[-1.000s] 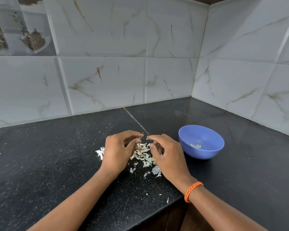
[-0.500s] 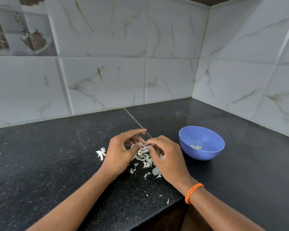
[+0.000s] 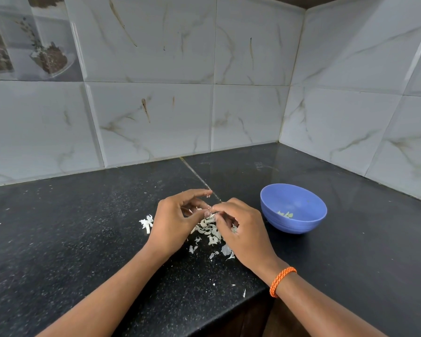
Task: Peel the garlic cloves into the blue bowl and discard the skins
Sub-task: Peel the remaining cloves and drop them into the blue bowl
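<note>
While our forearms come in from the bottom edge, we've got an orange bracelet on the right wrist, sitting near the front lip of the black counter. Just past that, both hands meet over a scattered pile of garlic skins. Our left hand has its fingers curled, with the index finger arched over the top and the thumb reaching toward the other hand. Our right hand is curled too, fingertips pinched up against the left thumb. Something small is squeezed between them, presumably a garlic clove, but it's pretty much hidden so we can't tell for sure. A separate little clump of skin lies just left of the left hand. To the right of the hands, a bit further back, the blue bowl sits upright on the counter with a few pale peeled pieces at the bottom. Behind everything, marbled wall tiles meet in the corner.
</note>
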{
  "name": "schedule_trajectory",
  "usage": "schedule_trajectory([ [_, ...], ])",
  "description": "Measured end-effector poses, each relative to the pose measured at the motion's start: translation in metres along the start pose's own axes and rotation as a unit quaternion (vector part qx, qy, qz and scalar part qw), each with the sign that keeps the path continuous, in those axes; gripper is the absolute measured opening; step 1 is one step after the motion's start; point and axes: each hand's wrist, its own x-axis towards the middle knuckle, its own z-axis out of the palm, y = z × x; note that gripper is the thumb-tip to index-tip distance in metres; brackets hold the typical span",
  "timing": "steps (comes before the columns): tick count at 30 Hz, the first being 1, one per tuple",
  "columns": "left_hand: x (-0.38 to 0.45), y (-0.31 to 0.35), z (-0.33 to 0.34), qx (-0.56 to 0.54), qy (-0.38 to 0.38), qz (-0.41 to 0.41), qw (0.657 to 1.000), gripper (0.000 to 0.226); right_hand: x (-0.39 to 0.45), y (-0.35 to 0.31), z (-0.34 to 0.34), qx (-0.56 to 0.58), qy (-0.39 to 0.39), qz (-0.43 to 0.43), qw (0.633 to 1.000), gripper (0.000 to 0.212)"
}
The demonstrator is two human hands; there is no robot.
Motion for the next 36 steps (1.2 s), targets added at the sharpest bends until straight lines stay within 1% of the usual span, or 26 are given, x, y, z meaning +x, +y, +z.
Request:
schedule_trajectory([
  [3, -0.001, 0.003, 0.001, 0.016, 0.008, 0.002, 1.0, 0.039, -0.001, 0.0, 0.001, -0.004, 0.004, -0.011, 1.0, 0.014],
  [6, 0.0, 0.003, 0.001, 0.055, 0.03, 0.001, 0.998, 0.037, -0.002, 0.0, 0.001, 0.0, 0.02, -0.016, 1.0, 0.012],
  [10, 0.004, -0.001, -0.003, 0.061, 0.065, -0.019, 0.996, 0.036, 0.0, 0.0, 0.001, -0.026, 0.028, 0.019, 0.999, 0.013],
  [13, 0.005, 0.004, -0.003, 0.058, 0.113, -0.03, 0.991, 0.014, 0.009, 0.0, -0.006, -0.079, -0.001, 0.055, 0.995, 0.01],
  [14, 0.004, 0.004, -0.003, 0.048, 0.127, -0.036, 0.99, 0.009, 0.013, 0.0, -0.01, -0.099, -0.019, 0.061, 0.993, 0.01],
  [15, 0.004, 0.003, -0.001, 0.039, 0.135, -0.043, 0.989, 0.01, 0.017, -0.001, -0.014, -0.119, -0.036, 0.064, 0.99, 0.01],
  [16, 0.004, 0.002, -0.001, 0.04, 0.134, -0.044, 0.989, 0.011, 0.021, -0.002, -0.017, -0.136, -0.053, 0.068, 0.987, 0.01],
  [19, 0.003, 0.002, -0.001, 0.088, 0.117, -0.027, 0.989, 0.021, 0.03, -0.006, -0.023, -0.183, -0.112, 0.078, 0.974, 0.011],
  [22, 0.003, 0.004, -0.001, 0.089, 0.11, -0.048, 0.989, 0.014, 0.039, -0.011, -0.026, -0.226, -0.149, 0.062, 0.961, 0.014],
  [24, 0.004, 0.001, -0.001, 0.132, 0.108, -0.024, 0.985, 0.022, 0.051, -0.014, -0.033, -0.221, -0.135, 0.059, 0.964, 0.015],
  [26, 0.005, -0.001, -0.002, 0.158, 0.089, 0.003, 0.983, 0.032, 0.06, -0.017, -0.036, -0.227, -0.097, 0.05, 0.968, 0.015],
  [27, 0.005, -0.001, -0.002, 0.16, 0.078, 0.007, 0.984, 0.033, 0.061, -0.017, -0.034, -0.237, -0.085, 0.046, 0.967, 0.016],
  [28, 0.005, 0.0, -0.001, 0.155, 0.071, 0.0, 0.985, 0.031, 0.06, -0.018, -0.029, -0.247, -0.09, 0.045, 0.964, 0.018],
  [30, 0.004, 0.0, -0.001, 0.124, 0.074, -0.042, 0.989, 0.014, 0.048, -0.021, -0.011, -0.257, -0.156, 0.061, 0.952, 0.021],
  [31, 0.003, 0.001, -0.001, 0.111, 0.076, -0.063, 0.989, 0.017, 0.042, -0.023, -0.003, -0.256, -0.194, 0.068, 0.945, 0.021],
  [32, 0.002, 0.002, -0.001, 0.107, 0.082, -0.064, 0.989, 0.03, 0.04, -0.025, -0.001, -0.252, -0.211, 0.069, 0.942, 0.02],
  [33, 0.002, 0.002, 0.0, 0.11, 0.094, -0.057, 0.988, 0.039, 0.044, -0.026, -0.003, -0.247, -0.201, 0.068, 0.945, 0.018],
  [34, 0.003, 0.001, -0.001, 0.113, 0.106, -0.052, 0.987, 0.04, 0.053, -0.026, -0.007, -0.243, -0.178, 0.062, 0.952, 0.017],
  [36, 0.006, -0.002, -0.002, 0.106, 0.113, -0.044, 0.987, 0.026, 0.068, -0.025, -0.017, -0.245, -0.12, 0.039, 0.961, 0.016],
])
